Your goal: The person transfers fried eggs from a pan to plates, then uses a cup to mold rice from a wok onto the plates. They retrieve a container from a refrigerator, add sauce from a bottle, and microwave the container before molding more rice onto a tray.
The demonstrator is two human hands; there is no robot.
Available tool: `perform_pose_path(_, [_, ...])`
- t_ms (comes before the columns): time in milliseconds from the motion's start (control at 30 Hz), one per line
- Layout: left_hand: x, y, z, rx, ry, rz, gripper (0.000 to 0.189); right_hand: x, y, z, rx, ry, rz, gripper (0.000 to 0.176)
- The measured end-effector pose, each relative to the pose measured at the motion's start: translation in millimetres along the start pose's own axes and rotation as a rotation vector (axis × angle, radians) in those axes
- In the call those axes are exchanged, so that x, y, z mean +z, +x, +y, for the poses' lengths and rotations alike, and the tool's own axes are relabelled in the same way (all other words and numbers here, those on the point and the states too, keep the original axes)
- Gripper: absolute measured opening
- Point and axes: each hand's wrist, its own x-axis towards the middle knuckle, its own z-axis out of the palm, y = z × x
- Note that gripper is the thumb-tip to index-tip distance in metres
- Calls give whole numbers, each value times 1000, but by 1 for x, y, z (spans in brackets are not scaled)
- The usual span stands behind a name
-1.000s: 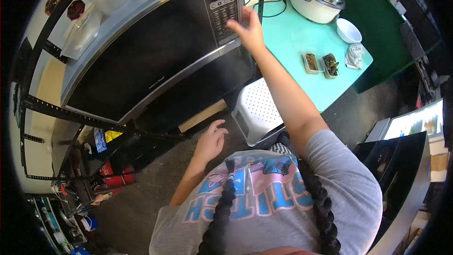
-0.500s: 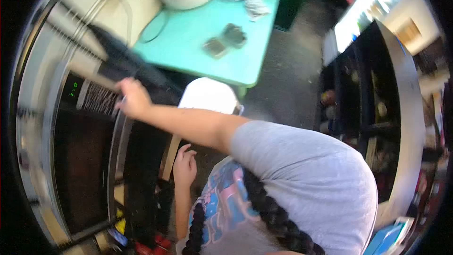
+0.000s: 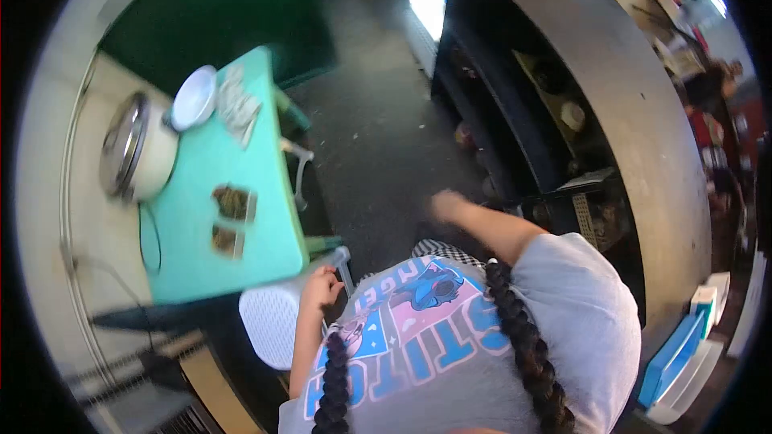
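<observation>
My left hand hangs at my side with nothing in it, its fingers loosely curled and a little apart. Beside it stands a white plastic stool. My right hand is held out ahead over the dark floor; motion smears its fingers, and no object shows in it. A mint-green table is to my left. On it lie two small clear packs, one with dark greenish contents and a smaller one.
A large white rice cooker, a white bowl and a crumpled cloth are on the table. Along the right runs a dark shelf unit. Blue and white trays lie at lower right. A lit fridge is farther ahead.
My view has swung right, away from the oven-like appliance with the green display. My right hand has left its front and is now over the floor. My left hand stays low.
</observation>
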Motion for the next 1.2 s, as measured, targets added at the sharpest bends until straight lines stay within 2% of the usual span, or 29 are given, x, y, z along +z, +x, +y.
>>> perform_pose_path(33, [-13, 35, 20, 45, 17, 23, 9, -53, -40, 58, 231, 18, 3, 45])
perform_pose_path(67, [-25, 71, 36, 131, 70, 76, 11, -62, -53, 119, 268, 70, 335, 37])
perform_pose_path(100, [-38, 105, 52, 208, 95, 123, 21, -125, -95, 140, 339, 295, 313, 28])
perform_pose_path(167, [-77, 166, 108, 183, 175, 90, 35, -132, -83, 238, 437, 538, 638, 26])
perform_pose_path(200, [-88, 199, 119, 205, 156, 70, 39, -145, -89, 263, 529, 779, 764, 24])
perform_pose_path(233, [-100, 229, 132, 231, 112, 52, 40, -139, -74, 303, 522, 677, 1001, 21])
perform_pose_path(267, [-112, 258, 137, 260, 108, 41, 40, -164, -77, 309, 612, 833, 1032, 26])
perform_pose_path(333, [-126, 313, 136, 279, 163, -14, 39, -161, -36, 362, 573, 890, 1349, 39])
perform_pose_path(367, [-130, 341, 126, 319, 199, -27, 36, -168, -28, 384, 580, 878, 1348, 39])
perform_pose_path(433, [-139, 390, 99, 333, 238, -94, 35, -192, -9, 423, 818, 567, 1009, 46])
perform_pose_path(467, [-149, 416, 87, 346, 285, -156, 34, -198, 8, 444, 816, 556, 1025, 46])
perform_pose_path(533, [-167, 457, 55, 340, 367, -214, 31, -198, 39, 485, 848, 189, 1391, 47])
perform_pose_path(633, [-208, 524, 31, 171, 619, -406, 31, -226, 64, 510, 997, -107, 1494, 41])
perform_pose_path(667, [-220, 541, 27, 132, 663, -446, 31, -231, 68, 515, 1049, -66, 1474, 40])
perform_pose_path(767, [-241, 602, 20, 169, 681, -471, 32, -244, 76, 513, 1216, 59, 1409, 40])
perform_pose_path(800, [-257, 621, 50, 173, 681, -500, 33, -245, 78, 513, 1262, 89, 1390, 40])
perform_pose_path(867, [-260, 663, 61, 273, 639, -451, 34, -251, 85, 511, 1332, 144, 1363, 39])
perform_pose_path(900, [-265, 679, 71, 242, 633, -408, 34, -250, 87, 508, 1356, 166, 1344, 39])
perform_pose_path(967, [-266, 714, 97, 318, 472, -373, 32, -251, 91, 506, 1380, 190, 1312, 39])
perform_pose_path(1067, [-268, 751, 127, 326, 459, -417, 34, -249, 86, 499, 1459, 235, 1264, 38])
perform_pose_path(1133, [-269, 770, 123, 302, 406, -511, 36, -252, 85, 496, 1490, 254, 1236, 38])
perform_pose_path(1200, [-275, 783, 112, 268, 402, -502, 37, -254, 85, 493, 1510, 253, 1221, 38])
